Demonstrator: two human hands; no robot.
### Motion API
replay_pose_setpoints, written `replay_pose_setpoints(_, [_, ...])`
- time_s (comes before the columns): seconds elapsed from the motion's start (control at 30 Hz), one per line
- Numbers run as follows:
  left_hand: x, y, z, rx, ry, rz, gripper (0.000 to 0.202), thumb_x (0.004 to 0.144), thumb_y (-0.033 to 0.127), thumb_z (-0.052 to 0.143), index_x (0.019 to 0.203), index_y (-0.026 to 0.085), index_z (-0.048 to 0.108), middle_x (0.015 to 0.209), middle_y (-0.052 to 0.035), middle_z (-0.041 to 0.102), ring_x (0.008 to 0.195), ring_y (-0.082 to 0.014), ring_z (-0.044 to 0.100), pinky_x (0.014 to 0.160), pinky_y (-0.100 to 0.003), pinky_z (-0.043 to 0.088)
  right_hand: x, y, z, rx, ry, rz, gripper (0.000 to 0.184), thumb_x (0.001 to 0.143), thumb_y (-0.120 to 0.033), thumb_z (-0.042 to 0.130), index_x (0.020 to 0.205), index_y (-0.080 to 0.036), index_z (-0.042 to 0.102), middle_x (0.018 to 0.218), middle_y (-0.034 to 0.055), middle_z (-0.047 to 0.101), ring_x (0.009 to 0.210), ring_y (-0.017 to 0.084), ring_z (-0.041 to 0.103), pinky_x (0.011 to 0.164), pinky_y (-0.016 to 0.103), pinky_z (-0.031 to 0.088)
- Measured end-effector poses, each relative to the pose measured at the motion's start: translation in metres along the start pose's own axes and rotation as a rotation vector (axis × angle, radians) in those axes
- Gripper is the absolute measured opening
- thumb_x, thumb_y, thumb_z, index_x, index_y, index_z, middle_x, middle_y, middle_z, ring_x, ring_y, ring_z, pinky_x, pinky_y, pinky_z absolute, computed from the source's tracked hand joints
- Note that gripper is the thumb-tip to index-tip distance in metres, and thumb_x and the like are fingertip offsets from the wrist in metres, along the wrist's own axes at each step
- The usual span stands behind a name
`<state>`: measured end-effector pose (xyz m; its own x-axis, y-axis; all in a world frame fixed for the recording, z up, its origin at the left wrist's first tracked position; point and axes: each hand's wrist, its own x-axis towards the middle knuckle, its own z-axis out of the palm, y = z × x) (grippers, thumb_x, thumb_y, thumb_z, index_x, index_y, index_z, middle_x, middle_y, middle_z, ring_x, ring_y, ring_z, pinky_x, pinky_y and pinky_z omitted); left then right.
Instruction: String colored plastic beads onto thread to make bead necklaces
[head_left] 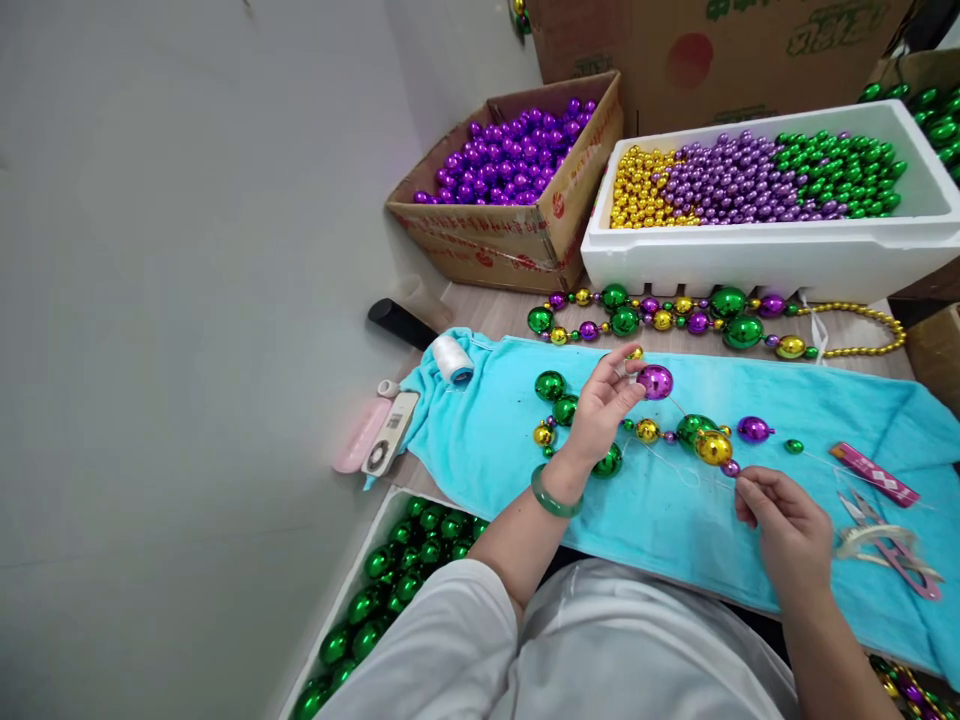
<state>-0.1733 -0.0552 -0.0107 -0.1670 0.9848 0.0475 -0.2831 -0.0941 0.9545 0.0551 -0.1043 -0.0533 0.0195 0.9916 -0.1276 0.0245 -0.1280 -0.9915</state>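
My left hand (600, 408), with a green bangle at its wrist, pinches a large shiny purple bead (655, 381) above a turquoise towel (487, 450). My right hand (784, 525) is closed in a pinch just below a small purple bead (730, 467) at the end of a thin thread. A gold bead (712, 447), a green bead (694, 427) and another gold bead (647, 430) lie strung between the hands. Loose green, gold and purple beads lie on the towel around them.
A finished bead strand (675, 318) lies behind the towel. A cardboard box of purple beads (517, 235) and a white foam box (750, 260) of gold, purple and green beads stand at the back. A thread spool (453, 358), scissors (892, 550) and a tray of green beads (390, 590) are nearby.
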Motion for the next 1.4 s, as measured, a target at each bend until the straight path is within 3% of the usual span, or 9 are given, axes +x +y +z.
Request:
replay_pose_setpoints(0.27, [-0.003, 0.011, 0.015, -0.172, -0.043, -0.171, 0.036, 0.075, 0.038, 0.072, 0.106, 0.021, 0.064, 0.113, -0.0061, 0.063, 0.087, -0.015, 0.062, 0.075, -0.028, 0.05, 0.005, 0.016, -0.001, 0.047, -0.046, 0.003, 0.015, 0.082, -0.032, 0.067, 0.081, -0.017, 0.065, 0.056, -0.0014, 0.054, 0.05, 0.011, 0.047, 0.045, 0.023, 0.039])
replay_pose_setpoints(0.43, [-0.003, 0.011, 0.019, -0.301, -0.026, -0.263, 0.036, 0.072, 0.035, 0.074, 0.103, 0.021, 0.063, 0.097, -0.0036, 0.065, 0.084, -0.015, 0.064, 0.075, -0.028, 0.049, 0.004, 0.018, 0.0, 0.07, -0.048, 0.01, 0.015, 0.082, -0.032, 0.067, 0.083, -0.017, 0.065, 0.056, -0.0015, 0.055, 0.05, 0.011, 0.048, 0.045, 0.024, 0.039])
replay_pose_setpoints(0.67, [-0.005, 0.011, 0.022, -0.256, -0.013, -0.218, 0.034, 0.066, 0.027, 0.08, 0.097, 0.019, 0.067, 0.096, -0.0022, 0.065, 0.079, -0.0104, 0.06, 0.072, -0.024, 0.048, 0.006, 0.015, -0.002, 0.05, -0.039, 0.009, 0.015, 0.08, -0.032, 0.068, 0.082, -0.017, 0.066, 0.055, -0.0019, 0.055, 0.049, 0.011, 0.049, 0.044, 0.023, 0.038])
replay_pose_setpoints(0.87, [-0.005, 0.006, 0.023, -0.199, -0.098, -0.328, 0.032, 0.068, 0.033, 0.079, 0.094, 0.017, 0.07, 0.089, -0.0036, 0.067, 0.074, -0.0116, 0.061, 0.068, -0.025, 0.049, 0.008, 0.018, 0.0, 0.195, -0.102, 0.062, 0.016, 0.08, -0.03, 0.069, 0.088, -0.018, 0.061, 0.059, -0.0008, 0.061, 0.052, 0.013, 0.054, 0.047, 0.025, 0.043])
replay_pose_setpoints(1.0, [-0.001, 0.01, 0.022, 0.017, -0.093, -0.135, 0.02, 0.074, 0.036, 0.073, 0.082, 0.017, 0.075, 0.09, -0.0055, 0.07, 0.085, -0.0153, 0.062, 0.078, -0.028, 0.05, 0.012, 0.016, -0.002, 0.203, -0.221, 0.119, 0.02, 0.078, -0.031, 0.07, 0.092, -0.02, 0.06, 0.066, 0.0009, 0.066, 0.053, 0.013, 0.057, 0.048, 0.026, 0.045])
replay_pose_setpoints(1.07, [0.0, 0.016, 0.023, 0.146, -0.164, -0.022, 0.014, 0.077, 0.031, 0.072, 0.082, 0.019, 0.076, 0.095, -0.0061, 0.071, 0.096, -0.0181, 0.062, 0.086, -0.031, 0.049, 0.015, 0.013, -0.005, 0.097, -0.255, 0.098, 0.023, 0.076, -0.031, 0.072, 0.093, -0.019, 0.064, 0.087, 0.0061, 0.071, 0.057, 0.012, 0.058, 0.047, 0.025, 0.044])
replay_pose_setpoints(1.2, [0.002, 0.028, 0.034, 0.317, -0.291, 0.081, 0.014, 0.08, 0.029, 0.069, 0.089, 0.021, 0.077, 0.1, -0.0069, 0.071, 0.097, -0.0181, 0.063, 0.09, -0.032, 0.049, 0.018, -0.002, -0.01, -0.045, -0.134, -0.045, 0.025, 0.076, -0.031, 0.071, 0.098, -0.02, 0.069, 0.118, 0.0103, 0.064, 0.063, 0.011, 0.056, 0.05, 0.025, 0.044])
replay_pose_setpoints(1.3, [0.002, 0.032, 0.047, 0.375, -0.371, 0.15, 0.014, 0.081, 0.028, 0.068, 0.089, 0.021, 0.077, 0.102, -0.0078, 0.07, 0.099, -0.0174, 0.063, 0.093, -0.032, 0.049, 0.018, -0.016, -0.008, -0.005, -0.117, -0.122, 0.027, 0.08, -0.028, 0.068, 0.106, -0.022, 0.068, 0.11, 0.0082, 0.067, 0.061, 0.01, 0.055, 0.05, 0.025, 0.044])
replay_pose_setpoints(1.4, [0.0, 0.036, 0.061, 0.362, -0.441, 0.186, 0.012, 0.081, 0.026, 0.068, 0.088, 0.022, 0.077, 0.103, -0.0076, 0.07, 0.102, -0.0172, 0.063, 0.094, -0.031, 0.048, 0.017, -0.028, -0.001, 0.087, -0.191, -0.158, 0.032, 0.081, -0.025, 0.067, 0.114, -0.025, 0.066, 0.084, 0.0023, 0.068, 0.058, 0.011, 0.055, 0.048, 0.024, 0.043])
